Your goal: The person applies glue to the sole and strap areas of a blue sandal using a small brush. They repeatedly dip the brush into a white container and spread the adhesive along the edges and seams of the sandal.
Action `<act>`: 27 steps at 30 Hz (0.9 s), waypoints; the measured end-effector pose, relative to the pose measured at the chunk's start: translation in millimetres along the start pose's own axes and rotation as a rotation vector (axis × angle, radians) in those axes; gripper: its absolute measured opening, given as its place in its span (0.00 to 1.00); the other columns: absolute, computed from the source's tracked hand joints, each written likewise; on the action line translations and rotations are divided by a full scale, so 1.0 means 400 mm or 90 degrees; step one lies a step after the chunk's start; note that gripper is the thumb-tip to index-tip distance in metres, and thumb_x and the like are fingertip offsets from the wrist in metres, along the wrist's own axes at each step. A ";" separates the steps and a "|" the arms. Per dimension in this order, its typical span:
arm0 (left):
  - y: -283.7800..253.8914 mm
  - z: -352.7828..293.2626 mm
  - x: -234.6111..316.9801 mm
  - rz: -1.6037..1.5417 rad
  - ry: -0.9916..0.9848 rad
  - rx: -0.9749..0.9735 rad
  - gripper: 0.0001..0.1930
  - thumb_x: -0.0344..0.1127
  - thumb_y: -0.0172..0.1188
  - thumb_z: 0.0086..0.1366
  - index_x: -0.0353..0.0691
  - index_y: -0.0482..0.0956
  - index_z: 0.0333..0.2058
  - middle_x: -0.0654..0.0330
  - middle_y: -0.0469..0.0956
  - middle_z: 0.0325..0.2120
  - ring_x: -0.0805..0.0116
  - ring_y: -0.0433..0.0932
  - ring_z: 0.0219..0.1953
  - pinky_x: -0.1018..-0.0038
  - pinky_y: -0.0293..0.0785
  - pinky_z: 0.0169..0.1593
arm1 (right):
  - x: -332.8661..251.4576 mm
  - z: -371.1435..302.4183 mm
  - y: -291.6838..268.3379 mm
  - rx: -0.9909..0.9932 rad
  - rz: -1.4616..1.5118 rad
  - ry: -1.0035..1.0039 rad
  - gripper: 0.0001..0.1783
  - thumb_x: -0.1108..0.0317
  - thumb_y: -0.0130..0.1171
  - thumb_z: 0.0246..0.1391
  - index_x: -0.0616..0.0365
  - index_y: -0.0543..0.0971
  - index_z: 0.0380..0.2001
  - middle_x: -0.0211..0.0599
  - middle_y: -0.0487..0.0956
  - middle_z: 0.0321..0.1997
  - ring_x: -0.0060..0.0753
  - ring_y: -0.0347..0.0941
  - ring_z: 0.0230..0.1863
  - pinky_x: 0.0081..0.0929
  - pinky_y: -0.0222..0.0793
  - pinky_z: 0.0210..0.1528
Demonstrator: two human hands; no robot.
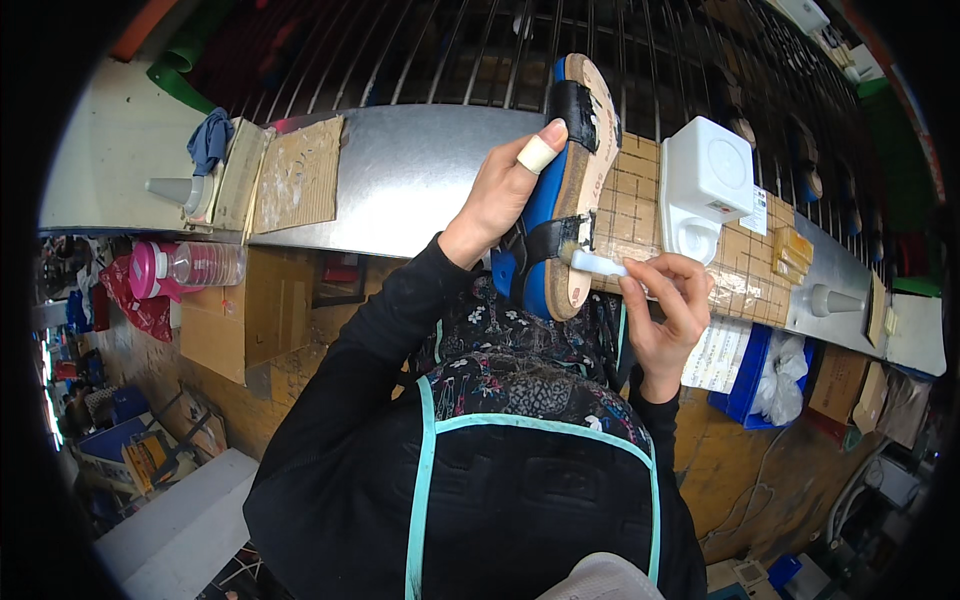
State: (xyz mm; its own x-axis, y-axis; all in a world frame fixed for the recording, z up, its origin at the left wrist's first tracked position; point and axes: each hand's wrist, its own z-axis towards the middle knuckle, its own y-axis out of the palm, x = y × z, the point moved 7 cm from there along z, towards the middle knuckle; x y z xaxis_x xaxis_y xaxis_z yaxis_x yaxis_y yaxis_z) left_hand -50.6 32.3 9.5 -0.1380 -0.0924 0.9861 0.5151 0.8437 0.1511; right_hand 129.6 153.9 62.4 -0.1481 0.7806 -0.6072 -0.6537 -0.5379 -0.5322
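**Brush tip meets the sandal by its lower strap**

Your brush [597, 263] lies crosswise to the sandal [573, 200], and that crossing looks like the relation to mind. The sandal's long axis runs away from your body, its far end leaning slightly right; the brush comes in from the right, almost square to it. The sandal is tipped up, its pale face turned toward your right hand [667, 305] and its blue edge toward your left hand [500, 185].

Your right thumb and forefinger are pinched closed on the white handle, with the other fingers loosely curled. From those fingertips the sandal lies just to the left, bridged by the brush. The bristles sit at the lower strap [545, 240], near the sandal's close end; you cannot tell from this view whether they press or only graze.

Your left hand is nearer, being directly on the sandal. Its wrapped thumb lies along the left side just below the upper strap [572, 115]; the other fingers are hidden behind, so their spread cannot be told. The sandal is held up in front of the cardboard [638, 190], left of the white container [710, 165].
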 end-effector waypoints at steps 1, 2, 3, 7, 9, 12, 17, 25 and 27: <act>0.002 -0.001 -0.001 0.003 -0.001 -0.002 0.37 0.66 0.51 0.63 0.28 0.79 0.37 0.57 0.78 0.28 0.74 0.75 0.31 0.79 0.70 0.38 | 0.001 0.007 -0.005 -0.010 -0.004 -0.015 0.12 0.73 0.70 0.41 0.52 0.86 0.33 0.29 0.76 0.33 0.26 0.68 0.35 0.25 0.56 0.39; 0.005 -0.002 0.001 0.005 0.008 -0.008 0.37 0.66 0.51 0.63 0.28 0.80 0.38 0.56 0.78 0.28 0.74 0.75 0.31 0.79 0.71 0.38 | 0.003 0.017 -0.011 -0.018 -0.006 -0.038 0.12 0.73 0.70 0.41 0.52 0.86 0.33 0.30 0.76 0.33 0.27 0.69 0.35 0.25 0.56 0.39; 0.007 -0.002 -0.004 0.007 -0.004 -0.015 0.37 0.66 0.51 0.63 0.28 0.80 0.38 0.56 0.78 0.29 0.74 0.75 0.32 0.79 0.71 0.38 | 0.004 0.023 -0.013 -0.022 -0.001 -0.051 0.12 0.73 0.70 0.41 0.52 0.86 0.33 0.30 0.76 0.33 0.27 0.69 0.35 0.25 0.56 0.39; 0.015 0.000 -0.010 0.011 -0.002 -0.038 0.37 0.66 0.50 0.64 0.28 0.80 0.38 0.56 0.79 0.29 0.74 0.76 0.33 0.78 0.71 0.39 | 0.034 0.027 -0.005 0.019 0.029 0.041 0.11 0.72 0.71 0.41 0.52 0.86 0.33 0.31 0.76 0.34 0.27 0.68 0.34 0.24 0.58 0.40; 0.014 0.003 -0.012 0.007 -0.005 -0.042 0.37 0.66 0.50 0.64 0.29 0.80 0.40 0.55 0.79 0.31 0.73 0.76 0.34 0.78 0.71 0.40 | 0.034 0.020 0.003 0.002 0.042 0.042 0.11 0.72 0.71 0.41 0.52 0.86 0.33 0.31 0.76 0.35 0.28 0.67 0.33 0.25 0.58 0.39; 0.015 0.003 -0.011 -0.006 -0.031 -0.053 0.38 0.67 0.49 0.64 0.29 0.79 0.43 0.55 0.79 0.34 0.72 0.77 0.37 0.78 0.72 0.43 | 0.042 -0.002 0.006 -0.057 0.107 0.063 0.11 0.73 0.70 0.42 0.56 0.86 0.33 0.33 0.76 0.37 0.26 0.69 0.32 0.22 0.63 0.37; 0.018 -0.032 -0.014 -0.193 -0.094 -0.098 0.40 0.65 0.49 0.65 0.31 0.65 0.59 0.51 0.76 0.48 0.65 0.77 0.49 0.72 0.73 0.53 | 0.140 -0.038 -0.070 -0.007 0.216 0.166 0.08 0.76 0.66 0.48 0.65 0.84 0.34 0.37 0.75 0.36 0.23 0.71 0.31 0.19 0.67 0.34; 0.048 -0.093 -0.078 -0.639 -0.235 -0.348 0.36 0.63 0.45 0.67 0.35 0.65 0.59 0.50 0.77 0.48 0.65 0.81 0.43 0.70 0.82 0.45 | 0.315 -0.088 -0.165 0.048 -0.415 0.225 0.04 0.63 0.66 0.50 0.48 0.85 0.29 0.25 0.75 0.26 0.26 0.67 0.22 0.31 0.50 0.38; 0.026 -0.090 -0.111 -0.554 -0.231 -0.217 0.36 0.63 0.44 0.68 0.36 0.65 0.60 0.51 0.77 0.48 0.66 0.81 0.43 0.72 0.81 0.46 | 0.316 -0.081 -0.153 0.043 -0.502 0.162 0.04 0.62 0.65 0.51 0.47 0.85 0.30 0.25 0.75 0.27 0.27 0.68 0.22 0.32 0.50 0.39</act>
State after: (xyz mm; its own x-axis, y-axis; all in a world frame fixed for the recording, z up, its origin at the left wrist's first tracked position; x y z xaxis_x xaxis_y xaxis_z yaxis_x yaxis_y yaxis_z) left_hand -8.8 26.2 -30.0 -0.8027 -0.3905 0.4507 0.3191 0.3571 0.8778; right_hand 174.9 275.0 -0.9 0.5392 0.8205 -0.1899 -0.5400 0.1638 -0.8256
